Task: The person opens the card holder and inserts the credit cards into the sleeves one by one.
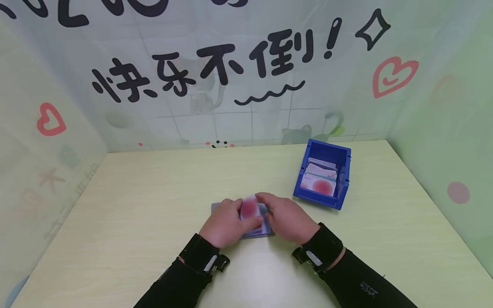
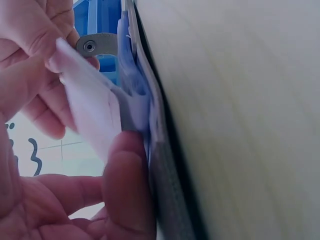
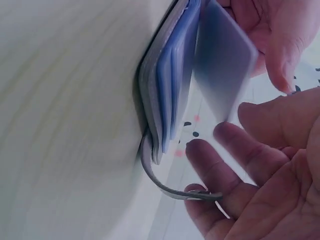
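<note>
Left hand (image 1: 226, 224) pinches card (image 1: 249, 208), partly hiding booklet (image 1: 265, 229); grip of right hand (image 1: 290, 217) unclear.

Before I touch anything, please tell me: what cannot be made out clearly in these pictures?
Small print on the cards in the blue box: too small, head view.
Upper line of wall writing: cut off by the top edge, head view.
Part of the card holder: covered by the left hand, head view.
Any print on the raised card: blurred, left wrist view.
</note>
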Demonstrator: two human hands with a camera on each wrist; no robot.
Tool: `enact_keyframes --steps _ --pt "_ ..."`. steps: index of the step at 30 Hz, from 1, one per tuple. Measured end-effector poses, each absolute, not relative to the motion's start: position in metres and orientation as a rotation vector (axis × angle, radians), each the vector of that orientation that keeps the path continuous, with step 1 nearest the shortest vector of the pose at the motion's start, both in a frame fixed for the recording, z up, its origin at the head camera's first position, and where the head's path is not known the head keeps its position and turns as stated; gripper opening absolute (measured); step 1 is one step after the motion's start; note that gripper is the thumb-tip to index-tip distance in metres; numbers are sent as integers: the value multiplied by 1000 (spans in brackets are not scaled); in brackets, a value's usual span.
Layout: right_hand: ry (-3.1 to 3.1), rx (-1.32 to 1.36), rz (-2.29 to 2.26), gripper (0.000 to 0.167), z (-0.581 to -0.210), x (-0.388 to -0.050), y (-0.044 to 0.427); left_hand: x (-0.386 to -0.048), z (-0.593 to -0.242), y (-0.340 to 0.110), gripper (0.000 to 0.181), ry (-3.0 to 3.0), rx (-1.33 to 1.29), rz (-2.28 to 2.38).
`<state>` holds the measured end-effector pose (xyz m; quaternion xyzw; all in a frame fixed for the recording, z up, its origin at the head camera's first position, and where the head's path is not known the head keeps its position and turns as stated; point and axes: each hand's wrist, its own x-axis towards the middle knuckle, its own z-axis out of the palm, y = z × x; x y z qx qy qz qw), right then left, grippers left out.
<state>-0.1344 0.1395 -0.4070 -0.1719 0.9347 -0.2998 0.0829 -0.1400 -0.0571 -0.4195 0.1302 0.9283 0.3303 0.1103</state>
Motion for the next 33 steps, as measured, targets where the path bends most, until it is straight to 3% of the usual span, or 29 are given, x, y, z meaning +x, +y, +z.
enact_keyframes --steps 3,10,24,31,33 --pt "2773 -563 -929 49 -408 -134 138 -138 -419 -56 81 2762 357 920" --pt "2755 -687 -889 48 -412 -133 138 -136 -417 -55 65 2749 317 952" --pt "2734 -680 -644 50 -411 -133 137 -140 -414 -61 65 2718 287 989" --pt "2730 -710 -634 56 -412 -133 140 -141 -414 -65 18 2751 316 963" --pt "2738 -713 -631 57 -413 -134 141 -142 -414 -67 23 2772 304 946"
